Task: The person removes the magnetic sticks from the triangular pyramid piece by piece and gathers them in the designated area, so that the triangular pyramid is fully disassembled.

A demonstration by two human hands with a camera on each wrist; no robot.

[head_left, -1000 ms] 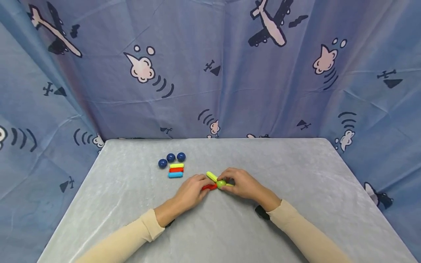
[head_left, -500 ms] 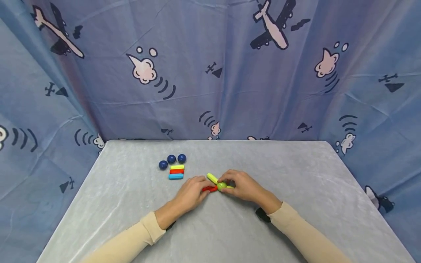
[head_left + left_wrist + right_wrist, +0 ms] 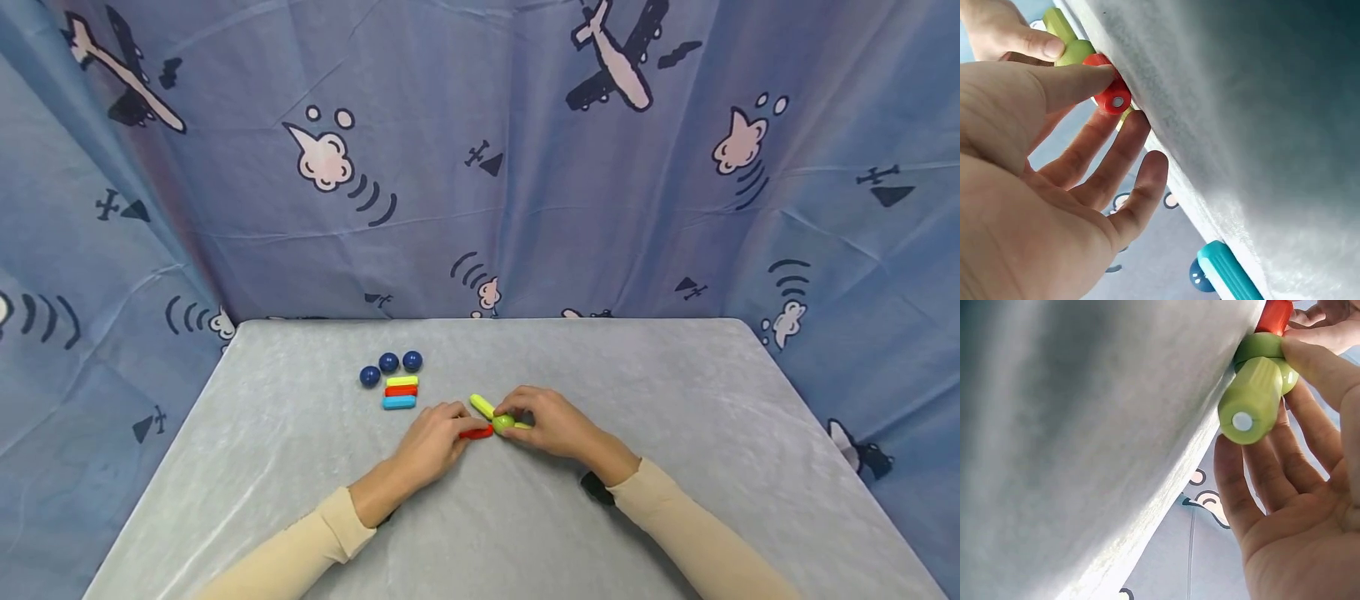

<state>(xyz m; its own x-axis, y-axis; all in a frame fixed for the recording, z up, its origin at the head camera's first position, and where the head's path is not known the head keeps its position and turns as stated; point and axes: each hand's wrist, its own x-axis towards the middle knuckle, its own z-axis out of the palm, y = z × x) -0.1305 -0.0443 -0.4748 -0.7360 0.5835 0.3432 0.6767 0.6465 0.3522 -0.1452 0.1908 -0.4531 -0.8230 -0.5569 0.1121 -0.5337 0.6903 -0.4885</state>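
In the head view my left hand (image 3: 431, 442) pinches a red rod (image 3: 477, 433) between thumb and fingers. A round silvery disc shows in that rod's near end in the left wrist view. My right hand (image 3: 555, 423) holds a green ball (image 3: 502, 423) between thumb and fingers. The red rod's inner end meets the ball. A yellow-green rod (image 3: 482, 406) runs from the ball toward the back left. Another yellow-green rod (image 3: 1250, 400) points at the right wrist camera, with a pale disc in its end; the right hand partly covers it in the head view.
Left of the hands lie a yellow rod (image 3: 402, 382), a red rod (image 3: 401, 391) and a light-blue rod (image 3: 399, 402), side by side. Dark-blue balls (image 3: 388, 362) sit just behind them. A patterned curtain (image 3: 420, 167) surrounds the grey-white tabletop (image 3: 637, 367).
Both hands keep nearly the same place, and the ball and rods stay joined between them. The head view has shifted slightly.
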